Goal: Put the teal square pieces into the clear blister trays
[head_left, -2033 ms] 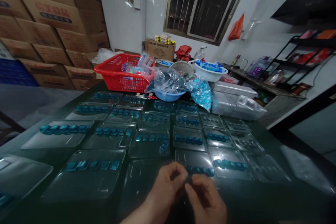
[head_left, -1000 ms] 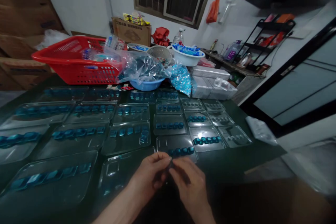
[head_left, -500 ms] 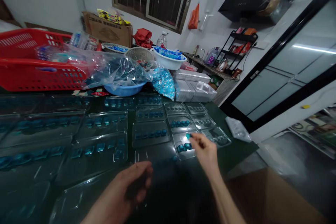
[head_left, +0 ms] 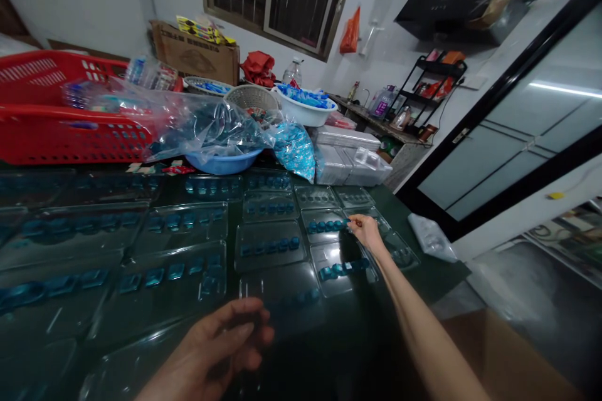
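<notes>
My right hand [head_left: 364,230] reaches over a clear plastic tray [head_left: 329,235]. Its fingertips are pinched at the right end of a row of small translucent blue pieces [head_left: 329,225], and a blue piece shows at the fingertips. Nearer to me, another clear tray [head_left: 332,254] holds a row of blue pieces [head_left: 337,271], shaded by my right arm. My left hand [head_left: 230,344] hovers over the near part of the table, fingers curled and thumb across; whatever is inside its palm is hidden. Below and left of it lies a clear tray [head_left: 126,360].
Many clear trays with blue pieces cover the dark green table [head_left: 435,279]. Behind them stand a red basket [head_left: 75,147], a blue basin [head_left: 223,164] under plastic film, a white basin [head_left: 305,114] and stacked clear packaging [head_left: 332,166]. A clear plastic piece [head_left: 430,235] lies near the right edge.
My right hand has moved away from me, from the nearer tray to the one behind it, carrying a small blue piece. My left hand has shifted slightly down, its fingers still curled.
</notes>
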A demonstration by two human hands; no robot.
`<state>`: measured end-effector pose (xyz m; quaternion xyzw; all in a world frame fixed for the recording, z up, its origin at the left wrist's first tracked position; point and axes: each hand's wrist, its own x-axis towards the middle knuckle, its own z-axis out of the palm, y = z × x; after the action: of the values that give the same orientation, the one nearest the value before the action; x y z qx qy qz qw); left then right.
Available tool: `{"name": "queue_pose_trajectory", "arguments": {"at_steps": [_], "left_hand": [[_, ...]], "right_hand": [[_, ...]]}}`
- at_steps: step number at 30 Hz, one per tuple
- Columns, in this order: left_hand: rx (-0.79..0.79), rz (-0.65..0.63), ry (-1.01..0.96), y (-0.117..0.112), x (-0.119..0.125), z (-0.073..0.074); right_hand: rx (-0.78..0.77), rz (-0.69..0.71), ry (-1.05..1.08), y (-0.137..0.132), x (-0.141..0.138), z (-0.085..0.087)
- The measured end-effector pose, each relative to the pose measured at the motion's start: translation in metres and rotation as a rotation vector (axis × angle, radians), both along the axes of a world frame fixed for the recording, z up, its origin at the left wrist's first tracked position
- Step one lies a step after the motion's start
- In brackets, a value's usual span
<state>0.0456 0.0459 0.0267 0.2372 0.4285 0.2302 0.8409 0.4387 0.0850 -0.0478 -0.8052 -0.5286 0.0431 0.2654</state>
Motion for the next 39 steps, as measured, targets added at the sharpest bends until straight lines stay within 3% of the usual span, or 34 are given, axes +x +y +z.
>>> {"name": "queue_pose_trajectory", "arguments": {"at_steps": [8, 20, 26, 29, 32, 34, 36, 39], "left_hand": [[0.018, 0.016, 0.064, -0.002, 0.004, 0.006], [-0.036, 0.055, 0.170, -0.002, 0.003, 0.011], [0.071, -0.012, -0.001, 0.001, -0.004, 0.011], [0.123, -0.006, -0.033, 0.002, -0.008, 0.005], [0.160, 0.002, -0.018, 0.001, -0.008, -0.002], [0.205, -0.004, -0.016, -0.002, -0.007, -0.007], [0.265, -0.007, -0.021, -0.004, -0.007, -0.011], [0.352, 0.008, 0.008, -0.008, -0.008, -0.016]], "right_hand": [[-0.148, -0.028, -0.152, 0.006, -0.004, 0.010], [-0.284, -0.258, -0.215, 0.014, -0.028, 0.014], [-0.263, -0.267, -0.108, 0.004, -0.040, 0.048], [-0.154, -0.174, -0.040, -0.014, -0.074, 0.070], [-0.092, 0.068, 0.096, -0.044, -0.138, 0.084], [-0.080, 0.260, 0.219, -0.065, -0.187, 0.087], [-0.038, 0.455, 0.530, -0.081, -0.226, 0.087], [0.052, 0.515, 0.694, -0.092, -0.257, 0.082]]}}
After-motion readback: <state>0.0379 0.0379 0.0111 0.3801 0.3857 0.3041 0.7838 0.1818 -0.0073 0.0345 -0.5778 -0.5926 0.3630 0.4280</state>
